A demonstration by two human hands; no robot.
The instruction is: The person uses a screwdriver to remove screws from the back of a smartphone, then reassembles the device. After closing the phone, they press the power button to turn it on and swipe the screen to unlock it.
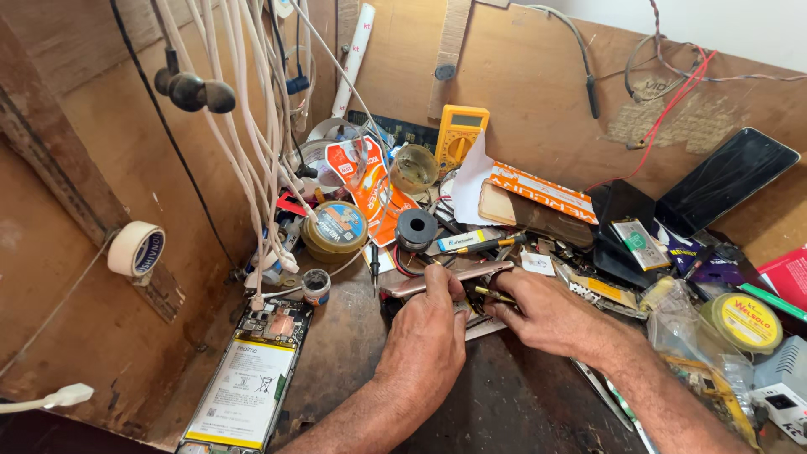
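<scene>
Crowding the wooden bench [521, 403] are many small packages: a round tin with a blue and yellow label [336, 229] stands left of centre, an orange and white packet [366, 181] leans behind it, and a long orange strip box with white lettering [542, 192] lies on a brown case to the right of a yellow multimeter [459, 134] propped against the back board. At the far right sits a flat round tin with a yellow lid and red print [745, 321], with a red package corner [786, 273] behind it. A roll of masking tape [136, 249] hangs on the left wall, and white cables [252, 126] drape down beside it. An opened phone with a white-labelled battery [245, 382] lies at the lower left, well apart from both hands. The left hand [429, 332] is curled closed, its fingertips pinching the edge of a slim pinkish phone body [445, 279] that lies tilted just above the knuckles. The right hand [546, 313] is closed around a thin yellow-handled tool [492, 294], whose tip points left to the phone body between the two hands. What the tip touches is hidden by the fingers.
</scene>
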